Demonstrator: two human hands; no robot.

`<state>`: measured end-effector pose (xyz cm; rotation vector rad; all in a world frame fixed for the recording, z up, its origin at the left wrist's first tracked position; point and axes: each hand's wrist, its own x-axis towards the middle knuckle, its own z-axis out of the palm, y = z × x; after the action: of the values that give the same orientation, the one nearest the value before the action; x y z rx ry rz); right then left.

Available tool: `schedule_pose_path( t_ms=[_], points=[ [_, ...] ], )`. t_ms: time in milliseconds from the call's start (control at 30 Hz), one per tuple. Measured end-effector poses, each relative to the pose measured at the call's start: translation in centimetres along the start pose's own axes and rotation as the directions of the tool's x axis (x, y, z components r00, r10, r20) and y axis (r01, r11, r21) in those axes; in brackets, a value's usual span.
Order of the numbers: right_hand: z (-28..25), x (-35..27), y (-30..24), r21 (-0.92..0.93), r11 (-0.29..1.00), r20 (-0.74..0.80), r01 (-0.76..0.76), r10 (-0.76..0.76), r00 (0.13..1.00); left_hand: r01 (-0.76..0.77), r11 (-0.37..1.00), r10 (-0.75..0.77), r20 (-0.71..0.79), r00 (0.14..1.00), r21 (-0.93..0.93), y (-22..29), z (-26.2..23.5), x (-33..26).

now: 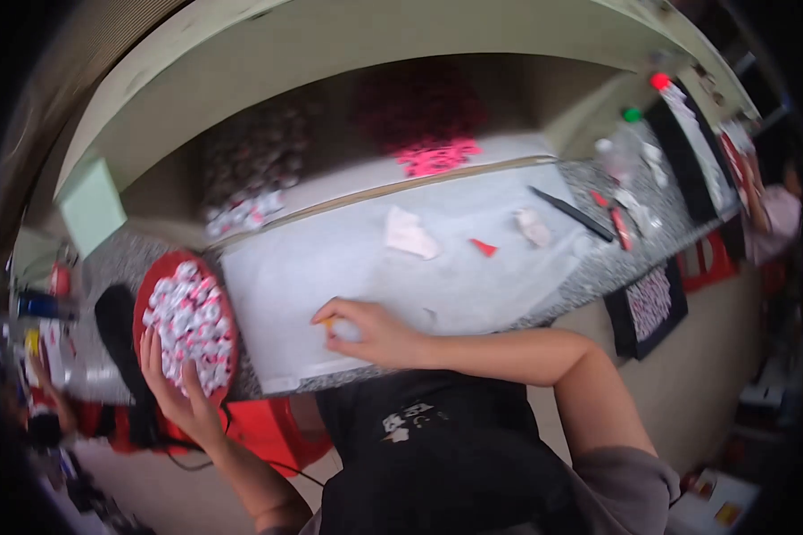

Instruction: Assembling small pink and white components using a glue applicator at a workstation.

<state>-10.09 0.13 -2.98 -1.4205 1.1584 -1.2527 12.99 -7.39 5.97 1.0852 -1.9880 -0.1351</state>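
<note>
A red oval tray (142, 290) at the left of the worktop is heaped with small white-and-pink pieces (187, 312). My left hand (177, 388) lies at the tray's near side, its fingers and thumb spread over the pieces; whether it touches them I cannot tell. Over the white sheet (285, 267), my right hand (375, 334) is closed in a pinch. Between its fingertips shows a small orange-yellow thing (328, 322), too small to name. A pale folded scrap (409, 234), a red triangular scrap (484, 248) and a whitish lump (533, 227) lie farther back on the sheet.
Behind the sheet, a shelf recess holds white pieces (245, 212) and pink pieces (437, 157). A long black tool (573, 214), a red-handled tool (620, 228) and a green-capped bottle (629, 138) are at the right. Beyond, another person's arm (757, 192) shows. A red stool (272, 432) stands below the front edge.
</note>
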Motion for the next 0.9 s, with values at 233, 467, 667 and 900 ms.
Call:
schedule_pose_path(
  t_ms=[233,467,667,900],
  points=[
    [0.8,-1.8,-1.9,-0.078,0.959,-0.148,0.273,-0.282,0.948,-0.25,0.674,0.561,0.261,0.786,-0.695,18.9,4.8,0.8],
    [1.0,-1.8,1.4,-0.151,0.981,0.001,0.125,-0.126,0.992,-0.063,0.343,0.784,0.248,0.569,-0.937,34.0,11.5,-0.4],
    [1.3,-1.7,-0.1,-0.163,0.978,0.043,0.133,-0.128,0.991,-0.021,0.254,0.895,0.227,0.383,-0.967,38.1,8.4,-4.6],
    [1.6,-1.7,0.3,-0.192,0.966,0.051,0.172,-0.165,0.985,-0.162,0.262,0.96,0.24,0.145,-0.951,36.8,7.0,-5.3]
  ],
)
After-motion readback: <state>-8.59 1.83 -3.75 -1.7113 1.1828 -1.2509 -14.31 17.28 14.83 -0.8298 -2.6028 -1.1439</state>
